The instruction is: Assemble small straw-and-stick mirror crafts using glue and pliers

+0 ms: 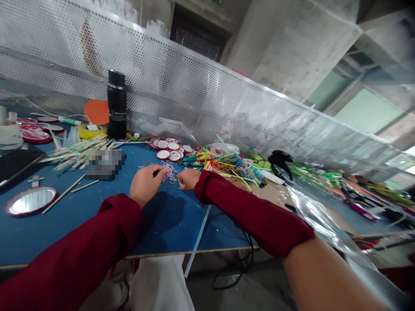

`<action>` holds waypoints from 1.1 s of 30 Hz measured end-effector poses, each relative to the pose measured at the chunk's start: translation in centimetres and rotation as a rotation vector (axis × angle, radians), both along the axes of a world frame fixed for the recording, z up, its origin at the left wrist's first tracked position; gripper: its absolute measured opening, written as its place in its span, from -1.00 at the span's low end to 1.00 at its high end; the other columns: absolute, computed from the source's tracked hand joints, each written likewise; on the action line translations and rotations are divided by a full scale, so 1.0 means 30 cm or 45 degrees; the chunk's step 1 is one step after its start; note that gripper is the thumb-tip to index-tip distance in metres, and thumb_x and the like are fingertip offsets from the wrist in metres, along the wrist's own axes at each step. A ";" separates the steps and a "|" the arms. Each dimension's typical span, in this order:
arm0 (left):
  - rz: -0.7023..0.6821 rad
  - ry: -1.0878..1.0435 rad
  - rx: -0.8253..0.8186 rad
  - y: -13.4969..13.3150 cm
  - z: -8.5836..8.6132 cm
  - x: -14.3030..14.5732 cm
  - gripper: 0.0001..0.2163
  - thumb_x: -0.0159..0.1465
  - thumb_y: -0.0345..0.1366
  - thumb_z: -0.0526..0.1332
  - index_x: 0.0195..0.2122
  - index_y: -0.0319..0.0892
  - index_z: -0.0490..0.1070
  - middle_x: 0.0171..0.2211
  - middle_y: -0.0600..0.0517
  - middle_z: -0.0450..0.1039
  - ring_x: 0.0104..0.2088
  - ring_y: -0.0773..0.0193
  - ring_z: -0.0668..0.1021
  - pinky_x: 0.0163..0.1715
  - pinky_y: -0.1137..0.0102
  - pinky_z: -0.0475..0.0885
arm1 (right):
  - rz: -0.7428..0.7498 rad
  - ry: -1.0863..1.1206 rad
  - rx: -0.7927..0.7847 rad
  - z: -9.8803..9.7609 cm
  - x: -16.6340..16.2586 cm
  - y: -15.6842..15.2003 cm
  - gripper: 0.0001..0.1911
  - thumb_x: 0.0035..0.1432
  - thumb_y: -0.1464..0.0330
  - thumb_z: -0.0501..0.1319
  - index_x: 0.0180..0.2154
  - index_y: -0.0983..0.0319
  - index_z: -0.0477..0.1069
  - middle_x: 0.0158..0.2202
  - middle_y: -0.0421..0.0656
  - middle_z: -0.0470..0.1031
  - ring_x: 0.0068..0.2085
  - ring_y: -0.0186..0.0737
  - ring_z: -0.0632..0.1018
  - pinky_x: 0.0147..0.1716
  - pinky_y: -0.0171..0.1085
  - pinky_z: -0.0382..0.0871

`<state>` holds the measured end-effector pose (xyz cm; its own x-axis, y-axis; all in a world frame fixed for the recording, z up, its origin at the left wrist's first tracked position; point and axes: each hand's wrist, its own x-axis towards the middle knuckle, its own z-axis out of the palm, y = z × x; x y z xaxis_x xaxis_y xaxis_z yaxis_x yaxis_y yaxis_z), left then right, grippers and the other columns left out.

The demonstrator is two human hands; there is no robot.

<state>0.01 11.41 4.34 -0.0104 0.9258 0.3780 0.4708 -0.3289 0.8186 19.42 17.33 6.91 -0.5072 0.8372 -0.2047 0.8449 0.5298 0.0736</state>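
My left hand (146, 182) is over the blue tabletop, thumb and fingers pinched together beside a small heap of thin, multicoloured loops (169, 169) that look like rubber bands. Across from it my right hand (188, 179) is closed, its fingers curled toward the left hand, a short gap between the two. Whatever either hand pinches is too small or hidden to make out. Just behind the heap lie several round white discs with red rims (168, 149). Close to the right hand's far side is a tangled pile of coloured strips and strings (231, 162).
A black bottle (117, 106) stands by the perforated metal screen (181, 73). To the left are thin sticks (76, 153), yellow tape (92, 131), a round red-rimmed mirror (30, 201) and a dark phone-like slab (19, 164). A pale strip (197, 242) hangs over the front edge; clear plastic (317, 216) lies right.
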 end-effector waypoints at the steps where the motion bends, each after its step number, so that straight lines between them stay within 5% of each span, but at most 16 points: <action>1: 0.002 -0.025 -0.002 0.008 -0.007 -0.003 -0.67 0.30 -0.09 0.14 -0.54 -0.13 0.42 -0.57 0.09 0.45 -0.52 0.28 0.44 -0.45 0.38 0.22 | 0.006 0.014 -0.026 0.017 0.007 -0.013 -0.87 0.05 0.44 0.28 -0.30 0.29 0.55 -0.29 -0.09 0.62 -0.27 -0.24 0.57 -0.37 -0.39 0.24; 9: -0.003 -0.115 0.030 0.007 -0.009 0.001 -0.68 0.30 -0.09 0.14 -0.53 -0.13 0.41 -0.58 0.09 0.42 -0.52 0.29 0.43 -0.47 0.40 0.22 | -0.061 0.357 -0.487 0.179 0.257 -0.357 -0.88 0.03 0.41 0.22 -0.35 0.30 0.51 -0.46 -0.23 0.51 -0.46 -0.41 0.45 -0.45 -0.46 0.28; 13: -0.011 0.030 0.067 -0.030 0.012 0.018 -0.66 0.33 -0.09 0.11 -0.55 -0.12 0.38 -0.59 0.11 0.42 -0.56 0.31 0.41 -0.49 0.39 0.18 | -0.260 0.197 -0.721 0.138 0.398 -0.542 -0.80 -0.08 0.43 0.26 -0.34 0.27 0.59 -0.48 -0.24 0.53 -0.46 -0.38 0.50 -0.47 -0.46 0.28; 17: -0.022 0.091 0.051 -0.033 0.007 0.024 -0.66 0.34 -0.07 0.09 -0.52 -0.11 0.40 -0.59 0.11 0.43 -0.57 0.31 0.39 -0.50 0.39 0.15 | -0.475 -0.047 -0.922 0.106 0.460 -0.595 -0.74 -0.16 0.39 0.37 -0.31 0.17 0.66 -0.51 -0.28 0.57 -0.46 -0.35 0.56 -0.46 -0.44 0.28; 21: -0.020 0.139 0.050 -0.020 -0.008 0.020 -0.65 0.34 -0.06 0.09 -0.51 -0.11 0.42 -0.59 0.10 0.43 -0.56 0.30 0.40 -0.49 0.38 0.14 | -0.286 0.067 -0.556 0.168 0.379 -0.495 -0.80 0.08 0.29 0.27 -0.33 0.20 0.65 -0.51 -0.23 0.59 -0.45 -0.34 0.56 -0.42 -0.41 0.27; 26: -0.028 0.187 0.039 -0.017 -0.016 0.013 -0.64 0.35 -0.05 0.07 -0.52 -0.11 0.39 -0.57 0.09 0.44 -0.53 0.28 0.40 -0.48 0.38 0.12 | -0.239 0.011 0.108 0.166 0.204 -0.212 -0.77 0.23 0.24 0.22 -0.20 0.15 0.62 -0.25 -0.19 0.66 -0.26 -0.30 0.59 -0.30 -0.40 0.30; 33: -0.092 0.287 0.118 -0.023 -0.007 0.023 -0.66 0.37 -0.12 0.06 -0.53 -0.11 0.36 -0.55 0.05 0.42 -0.51 0.26 0.38 -0.47 0.37 0.06 | -0.410 -0.141 0.229 0.025 0.110 0.114 -0.73 0.28 0.27 0.21 -0.14 0.30 0.58 -0.10 0.05 0.61 -0.07 -0.09 0.59 -0.12 -0.27 0.40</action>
